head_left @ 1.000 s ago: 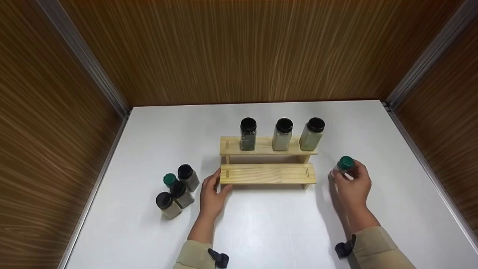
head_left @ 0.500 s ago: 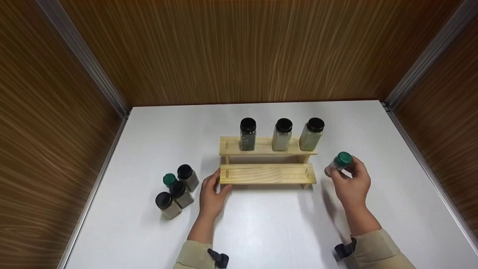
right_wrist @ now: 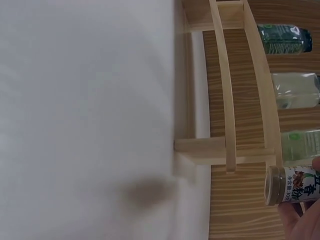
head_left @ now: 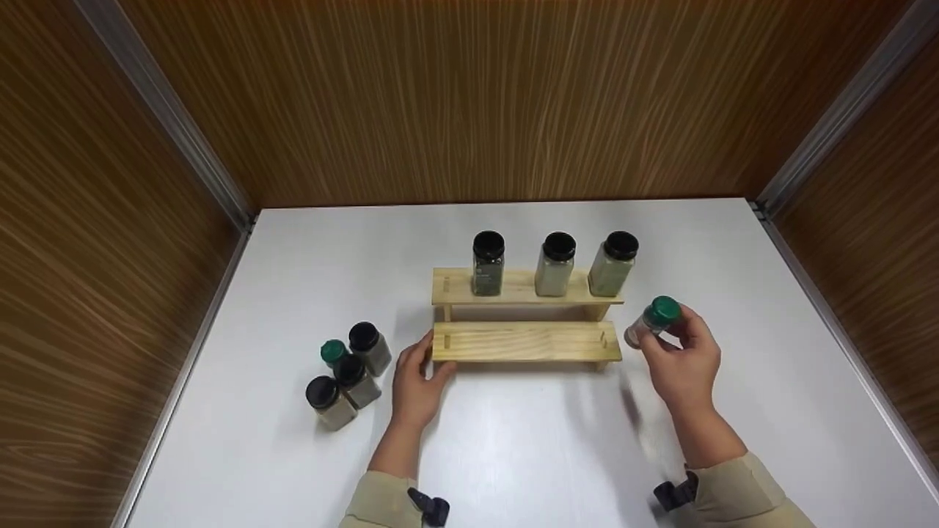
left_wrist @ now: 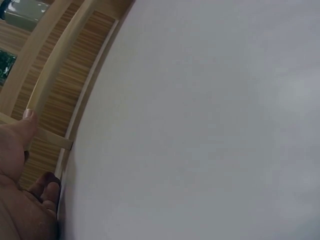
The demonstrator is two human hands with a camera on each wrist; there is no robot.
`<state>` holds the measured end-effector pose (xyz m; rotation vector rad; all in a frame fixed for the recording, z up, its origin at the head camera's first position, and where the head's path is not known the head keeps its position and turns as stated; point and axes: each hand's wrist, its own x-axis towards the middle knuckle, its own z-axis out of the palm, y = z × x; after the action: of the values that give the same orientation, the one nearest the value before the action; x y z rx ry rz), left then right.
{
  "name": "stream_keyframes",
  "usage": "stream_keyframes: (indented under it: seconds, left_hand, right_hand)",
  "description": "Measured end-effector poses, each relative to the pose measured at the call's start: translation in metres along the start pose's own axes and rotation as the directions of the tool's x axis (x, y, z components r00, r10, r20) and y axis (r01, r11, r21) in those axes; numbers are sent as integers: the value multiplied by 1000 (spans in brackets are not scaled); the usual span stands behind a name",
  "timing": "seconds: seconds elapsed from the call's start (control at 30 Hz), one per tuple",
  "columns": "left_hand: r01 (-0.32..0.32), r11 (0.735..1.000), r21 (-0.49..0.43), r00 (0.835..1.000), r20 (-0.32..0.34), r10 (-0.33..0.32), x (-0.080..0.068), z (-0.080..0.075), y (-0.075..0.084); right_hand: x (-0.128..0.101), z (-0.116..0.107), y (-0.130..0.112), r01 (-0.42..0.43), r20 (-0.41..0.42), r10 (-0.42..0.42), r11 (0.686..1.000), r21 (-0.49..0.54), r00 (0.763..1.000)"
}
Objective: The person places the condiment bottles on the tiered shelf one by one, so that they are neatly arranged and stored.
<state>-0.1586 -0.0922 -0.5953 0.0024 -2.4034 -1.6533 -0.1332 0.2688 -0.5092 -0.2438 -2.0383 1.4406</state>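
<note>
My right hand (head_left: 684,367) holds a small spice jar (head_left: 645,328) with a green lid between thumb and fingers. The jar is tilted and raised off the table, just right of a two-tier wooden spice rack (head_left: 524,342). Its label (right_wrist: 300,183) shows in the right wrist view. At the rack's left end, my left hand (head_left: 417,385) grips the lower shelf, thumb at the front edge and fingers around the side. On the upper shelf stand three black-lidded jars: a dark one (head_left: 488,273), a pale one (head_left: 555,275) and a greenish one (head_left: 611,273).
Left of the rack, several jars stand grouped on the white table (head_left: 528,455): black-lidded jars (head_left: 336,412) and one with a green lid (head_left: 334,352). Wood-grain panels (head_left: 469,103) enclose the table at the back and both sides.
The right hand has lifted the green-lidded jar off the table, tilted it and brought it left toward the rack. The left hand stays at the rack's end.
</note>
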Motion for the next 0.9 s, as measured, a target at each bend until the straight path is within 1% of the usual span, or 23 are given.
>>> stream_keyframes:
  seconds: [0.17,0.4,0.43,0.53,0.6,0.67,0.8,0.9]
  left_hand:
    - [1,1000,-5,1000,-3,-1,0,0,-1]
    - [2,1000,-7,1000,2,-2,0,0,-1]
    - [0,1000,-11,1000,4,0,0,0,-1]
    - [27,999,-18,999,18,-26,0,-1,1]
    - [44,999,-11,999,27,-44,0,-1,2]
    - [61,998,-4,998,33,-61,1,-1,3]
    - [56,998,1,998,30,-56,1,-1,3]
    - [51,999,-4,998,30,-51,1,-2,3]
  right_hand:
    - [-3,3,-7,38,14,-38,999,19,999]
    - [-4,8,-14,77,49,-82,993,86,995]
    - [-4,9,-15,81,51,-86,993,87,995]
    - [-6,11,-19,89,56,-92,995,45,994]
    - [-8,13,-26,98,61,-99,995,18,993]
    - [-10,14,-39,117,69,-117,993,7,991]
    - [-15,17,-64,156,88,-157,987,25,984]
    - [-14,19,-73,175,101,-176,984,25,979]
